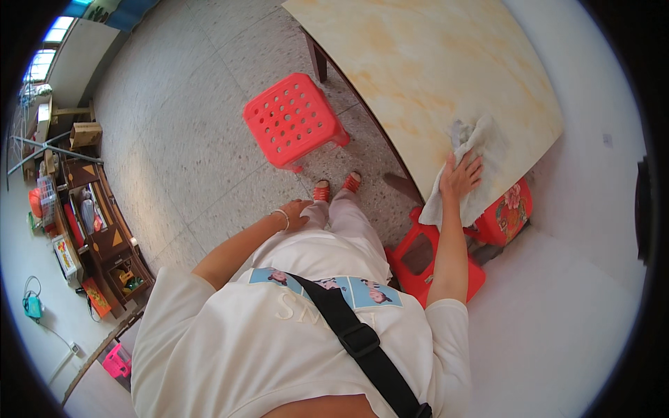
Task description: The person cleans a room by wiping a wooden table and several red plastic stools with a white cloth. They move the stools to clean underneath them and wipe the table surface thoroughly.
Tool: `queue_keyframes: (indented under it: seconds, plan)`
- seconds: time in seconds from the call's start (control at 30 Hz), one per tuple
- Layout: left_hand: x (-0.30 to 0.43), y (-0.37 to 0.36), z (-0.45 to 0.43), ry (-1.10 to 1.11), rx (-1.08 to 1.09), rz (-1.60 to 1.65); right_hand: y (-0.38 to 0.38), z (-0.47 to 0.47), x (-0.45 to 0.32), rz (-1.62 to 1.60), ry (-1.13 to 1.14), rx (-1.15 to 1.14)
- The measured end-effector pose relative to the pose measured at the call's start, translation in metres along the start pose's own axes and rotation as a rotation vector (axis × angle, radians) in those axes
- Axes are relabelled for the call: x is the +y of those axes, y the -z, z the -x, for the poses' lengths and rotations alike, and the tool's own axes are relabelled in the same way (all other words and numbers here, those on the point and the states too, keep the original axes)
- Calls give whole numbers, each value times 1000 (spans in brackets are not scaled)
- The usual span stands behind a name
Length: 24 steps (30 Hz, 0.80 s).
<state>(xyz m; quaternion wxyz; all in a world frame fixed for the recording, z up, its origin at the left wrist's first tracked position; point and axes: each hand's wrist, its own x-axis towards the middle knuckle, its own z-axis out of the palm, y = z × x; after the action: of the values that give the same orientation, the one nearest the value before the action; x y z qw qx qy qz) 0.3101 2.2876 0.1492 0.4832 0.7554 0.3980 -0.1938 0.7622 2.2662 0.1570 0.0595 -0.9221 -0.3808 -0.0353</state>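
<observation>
My right hand (461, 176) lies spread on a crumpled whitish cloth (436, 201), pressing it against the marble-patterned tabletop (418, 62). The fingers are apart on top of the cloth. One end of the cloth hangs over the table's near edge, and its far part is bunched up with a grey patch (460, 135). My left hand (297, 213), below a pale bracelet (284, 218), rests against my thigh with nothing visible in it. Some of its fingers are hard to make out.
A red plastic stool (288, 120) with a perforated seat stands left of the table. Beside my right arm is a red plastic chair (473, 282); a red flower-patterned item (507, 214) sits below the table corner. A dark wooden cabinet (104, 240) holding clutter lines the left wall.
</observation>
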Motion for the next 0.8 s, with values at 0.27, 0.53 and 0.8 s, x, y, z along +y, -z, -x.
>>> queue_keyframes:
  seconds: [0.27, 0.53, 0.8]
  plan:
    - [18, 13, -40, 15, -32, 46, 3, 4, 4, -66, 35, 49]
    - [43, 44, -69, -22, -112, -106, 15, 4, 6, -497, -4, 206]
    - [-4, 70, -87, -59, 10, -114, 50, 72, -117, -768, 466, 173]
